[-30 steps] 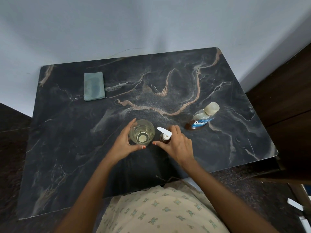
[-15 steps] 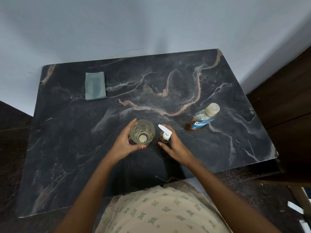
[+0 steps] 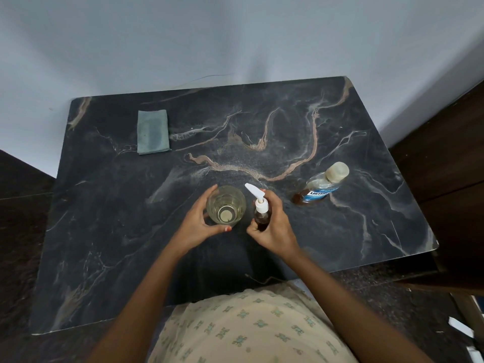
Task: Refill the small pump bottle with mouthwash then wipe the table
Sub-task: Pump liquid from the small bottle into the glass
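Head view: a dark marbled worktop (image 3: pixel 110 231) is seen from above, set against a pale wall. The pump bottle (image 3: pixel 262 214) stands upright near the front middle, its white pump head still fitted and its nozzle pointing away and to the left. It is grasped by the right hand (image 3: pixel 272 226), fingers wrapped round the brown body. A glass (image 3: pixel 226 208) stands just beside it on the left, upright, with a little pale liquid at the bottom. The glass is clasped by the left hand (image 3: pixel 199 221), thumb at the near side and fingers at the far left side. The mouthwash bottle (image 3: pixel 320 186) is seen off to the right, apart from both hands, cap on. A folded cloth (image 3: pixel 152 131) lies at the far left of the worktop, untouched.

Step in hand, as judged: preparation for the refill. Nothing is being poured and both containers are closed. The pump bottle looks dark inside, but its fill level cannot be told.

The next move likely calls for the pump head to be unscrewed while the body is held steady, then for the mouthwash cap to be removed. The narrow neck would need a slow, careful pour. Wiping is not yet begun.
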The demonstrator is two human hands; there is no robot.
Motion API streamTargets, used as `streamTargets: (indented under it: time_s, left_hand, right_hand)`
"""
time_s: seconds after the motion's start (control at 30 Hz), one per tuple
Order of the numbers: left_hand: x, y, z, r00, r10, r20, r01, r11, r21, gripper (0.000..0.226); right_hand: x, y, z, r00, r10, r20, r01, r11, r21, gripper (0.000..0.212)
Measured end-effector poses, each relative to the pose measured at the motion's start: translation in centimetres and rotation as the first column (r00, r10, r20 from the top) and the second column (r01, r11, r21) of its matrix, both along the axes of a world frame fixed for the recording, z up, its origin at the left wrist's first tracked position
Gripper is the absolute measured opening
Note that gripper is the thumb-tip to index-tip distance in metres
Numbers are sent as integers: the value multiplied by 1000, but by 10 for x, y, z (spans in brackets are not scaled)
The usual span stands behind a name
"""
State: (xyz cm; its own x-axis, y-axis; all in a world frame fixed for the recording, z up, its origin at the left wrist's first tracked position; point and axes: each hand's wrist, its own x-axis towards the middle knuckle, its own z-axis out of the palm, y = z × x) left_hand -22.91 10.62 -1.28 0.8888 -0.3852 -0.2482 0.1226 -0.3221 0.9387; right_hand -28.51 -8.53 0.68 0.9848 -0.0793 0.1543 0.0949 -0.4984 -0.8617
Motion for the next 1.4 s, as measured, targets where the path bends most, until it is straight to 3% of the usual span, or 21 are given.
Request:
streamTargets:
  time_s: [0.2,0.37,0.87,1.07,1.23,1.4]
  left_hand:
    - [0,0,2,1000,-7,0,7,1000,0,95]
    - [-1,-1,3,1000,-11,15,11,1000,-1,96]
    - [0,0,3,1000,-15,7,15,1000,1,97]
    - [0,-1,2,1000,-10,4,11,1000,-17,97]
    - [-1,-1,3,1000,-8,4,8,1000,-8,97]
    - [-1,-2,3,1000,-5,-3,5,1000,-22,97]
  right_hand:
    - [0,3,4,996,-4,91,13,995,-103,80]
    - [0,2,-1,995,77,62,-62,976,-211,84]
    - [-2,-2,-11,989,144,-14,-144,973,-182,57]
    - [0,-1,-7,978,197,-66,-204,972,-120,69]
    - [-2,-4,-7,979,183,-91,-194,971,-140,55]
    - [-1,-5,-7,975,191,-111,-204,972,-120,61]
